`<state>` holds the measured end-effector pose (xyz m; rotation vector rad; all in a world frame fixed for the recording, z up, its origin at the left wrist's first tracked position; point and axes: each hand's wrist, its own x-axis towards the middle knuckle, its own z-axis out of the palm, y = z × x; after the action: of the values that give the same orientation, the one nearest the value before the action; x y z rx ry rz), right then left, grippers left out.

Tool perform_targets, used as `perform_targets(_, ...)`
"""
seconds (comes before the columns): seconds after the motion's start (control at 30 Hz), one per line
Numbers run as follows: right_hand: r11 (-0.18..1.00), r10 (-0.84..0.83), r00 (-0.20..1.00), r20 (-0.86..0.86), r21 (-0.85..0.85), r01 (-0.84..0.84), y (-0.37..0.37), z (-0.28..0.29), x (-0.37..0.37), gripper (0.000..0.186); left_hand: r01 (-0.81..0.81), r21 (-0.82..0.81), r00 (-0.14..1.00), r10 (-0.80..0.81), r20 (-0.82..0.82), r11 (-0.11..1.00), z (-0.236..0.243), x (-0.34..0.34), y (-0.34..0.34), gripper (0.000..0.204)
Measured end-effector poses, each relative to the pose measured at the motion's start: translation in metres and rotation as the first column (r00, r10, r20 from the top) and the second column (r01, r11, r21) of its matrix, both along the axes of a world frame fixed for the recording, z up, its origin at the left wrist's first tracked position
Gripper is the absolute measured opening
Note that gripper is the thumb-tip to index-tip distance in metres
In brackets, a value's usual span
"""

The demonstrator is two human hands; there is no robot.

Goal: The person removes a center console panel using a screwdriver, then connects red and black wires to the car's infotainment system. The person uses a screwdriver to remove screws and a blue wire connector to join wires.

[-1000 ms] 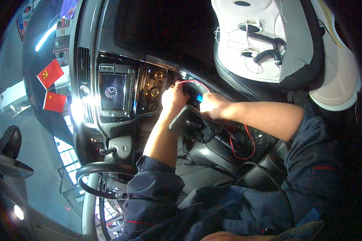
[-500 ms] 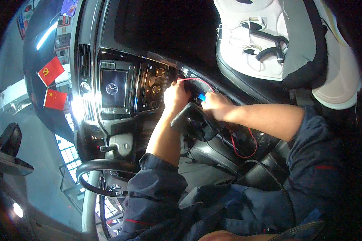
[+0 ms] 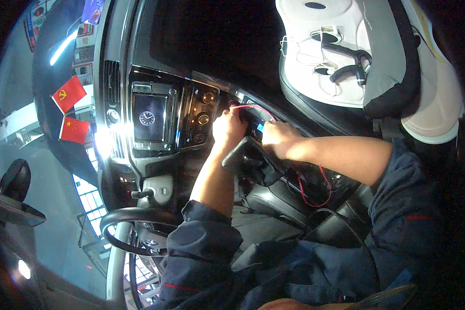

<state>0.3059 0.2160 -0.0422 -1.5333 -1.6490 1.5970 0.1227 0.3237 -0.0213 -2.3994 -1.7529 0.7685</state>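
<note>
My left hand [image 3: 229, 128] is closed at the front of the centre console, below the climate knobs. One end of a thin red wire [image 3: 253, 106] meets its fingertips. The wire arcs over to my right hand [image 3: 280, 138], whose fingers are curled round a small blue thing [image 3: 260, 127]; most of it is hidden. Another red wire loop [image 3: 315, 204] hangs past the right forearm. Between my wrists stands a dark, flat-faced piece with a loose black skirt [image 3: 248, 161], perhaps the gear lever. What lies under my fingers is dark and hidden.
Around me are a dashboard screen [image 3: 150, 118], control knobs [image 3: 203, 119] and the steering wheel [image 3: 139, 211]. A white-covered seat [image 3: 320, 51] carries a black strap-like object [image 3: 352, 62] and white cords. Two small red flags [image 3: 70, 94] stand by the windscreen.
The view has shifted slightly, so the scene sits a little lower and farther right. Both hands keep nearly the same place and grip; less of the blue thing's shape shows.
</note>
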Motion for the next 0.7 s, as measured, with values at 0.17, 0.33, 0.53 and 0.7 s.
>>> perform_targets(0.17, 0.971, -0.189, 0.98, -0.066, -0.158, 0.177, 0.002, -0.016, -0.02, 0.043, -0.052, -0.006, 0.998, 0.052, -0.028, 0.999, 0.003, 0.005, -0.003, 0.054)
perform_targets(0.33, 0.959, -0.229, 0.957, -0.18, -0.211, 0.19, 0.002, -0.029, -0.024, 0.068, -0.04, 0.011, 0.999, 0.041, -0.012, 0.999, 0.004, 0.007, -0.005, 0.052)
perform_targets(0.53, 0.968, -0.202, 0.97, -0.131, -0.18, 0.177, 0.0, -0.025, -0.026, 0.083, 0.026, 0.078, 0.999, -0.028, 0.025, 0.997, 0.0, -0.001, -0.01, 0.063)
perform_targets(0.7, 0.963, -0.207, 0.97, -0.124, -0.2, 0.18, 0.001, -0.028, -0.029, 0.079, 0.04, 0.11, 0.998, -0.045, 0.044, 0.993, -0.002, -0.004, -0.011, 0.064)
